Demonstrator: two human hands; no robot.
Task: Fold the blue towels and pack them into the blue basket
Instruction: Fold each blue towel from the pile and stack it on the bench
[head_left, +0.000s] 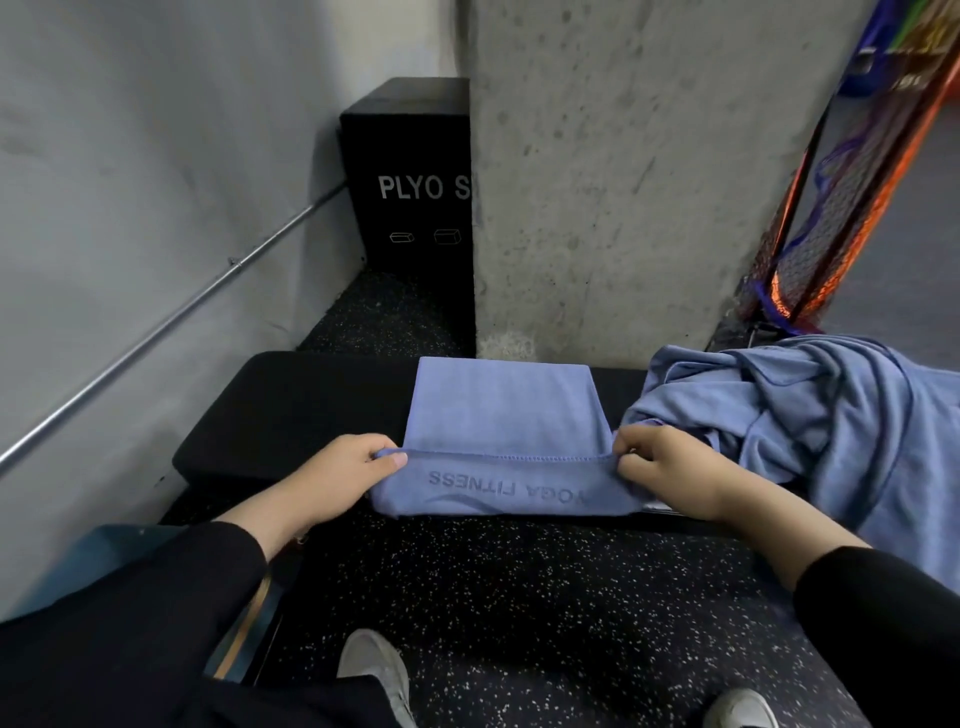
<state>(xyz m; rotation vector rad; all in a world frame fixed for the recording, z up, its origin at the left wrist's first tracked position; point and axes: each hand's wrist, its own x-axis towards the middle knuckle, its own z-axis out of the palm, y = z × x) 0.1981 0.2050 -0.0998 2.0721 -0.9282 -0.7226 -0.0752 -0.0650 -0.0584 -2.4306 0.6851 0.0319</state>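
A blue towel (501, 410) lies flat on a black padded bench (291, 410), its near end turned up so the upside-down words "YOGA FITNESS" show. My left hand (348, 467) pinches the left corner of that stitched near edge. The right corner is pinched by my right hand (670, 467). A heap of unfolded blue towels (810, 415) lies on the bench to the right, touching the right hand's side. A blue container edge (98, 551), partly hidden by my left sleeve, sits at the lower left; I cannot tell whether it is the basket.
A black box marked "PLYO" (410, 171) stands behind the bench beside a concrete pillar (623, 182). A metal pipe (171, 317) runs along the left wall. Orange and purple netting (831, 208) hangs at the right. Two grey shoes stand on the speckled black floor (519, 597).
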